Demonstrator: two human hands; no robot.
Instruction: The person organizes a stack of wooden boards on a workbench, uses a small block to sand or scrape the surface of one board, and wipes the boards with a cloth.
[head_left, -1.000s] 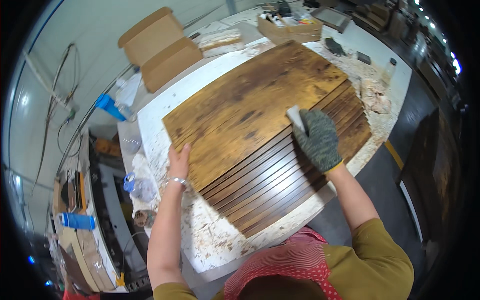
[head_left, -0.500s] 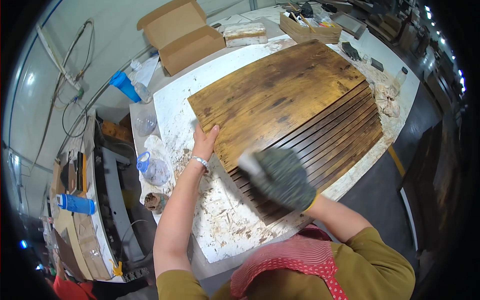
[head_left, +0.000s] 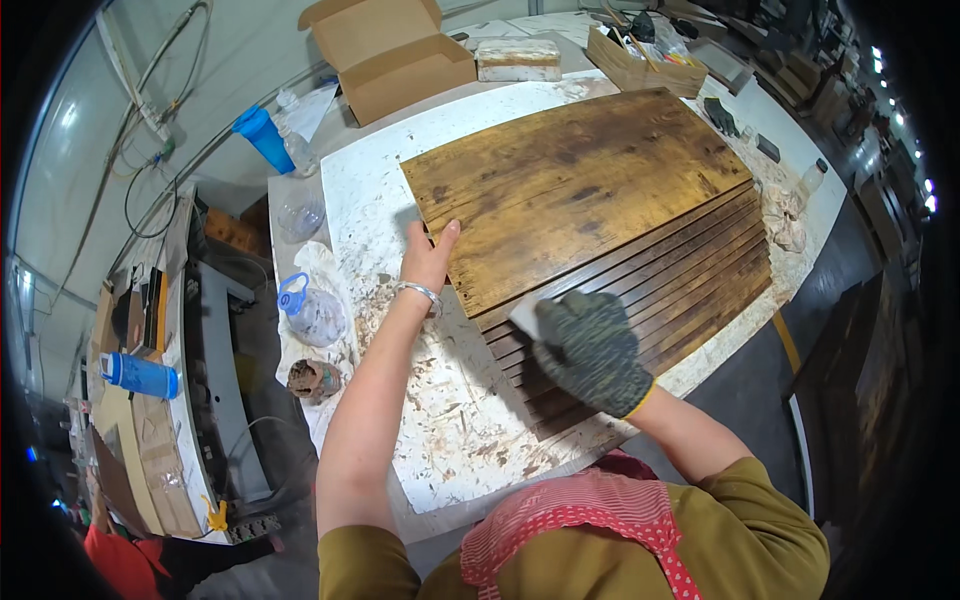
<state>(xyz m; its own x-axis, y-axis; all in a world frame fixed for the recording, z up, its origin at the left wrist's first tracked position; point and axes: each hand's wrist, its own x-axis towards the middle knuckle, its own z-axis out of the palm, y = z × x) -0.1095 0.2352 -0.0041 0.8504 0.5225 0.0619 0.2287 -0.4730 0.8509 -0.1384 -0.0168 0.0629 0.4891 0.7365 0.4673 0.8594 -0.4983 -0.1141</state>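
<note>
A stack of dark-stained wooden boards lies fanned out on a paint-splattered white table. My bare left hand, with a bracelet at the wrist, rests flat against the left edge of the top board. My right hand wears a dark knit glove and grips a small pale block, pressed on the stepped edges of the lower boards near the stack's front left corner.
An open cardboard box, a blue bottle and clear plastic bottles stand left and behind. A wooden tray of tools sits at the back. Crumpled rags lie at the right table edge.
My right hand swept the pale block from the middle right of the boards down to their front left corner. The view shifted; my left hand stays on the board's left edge.
</note>
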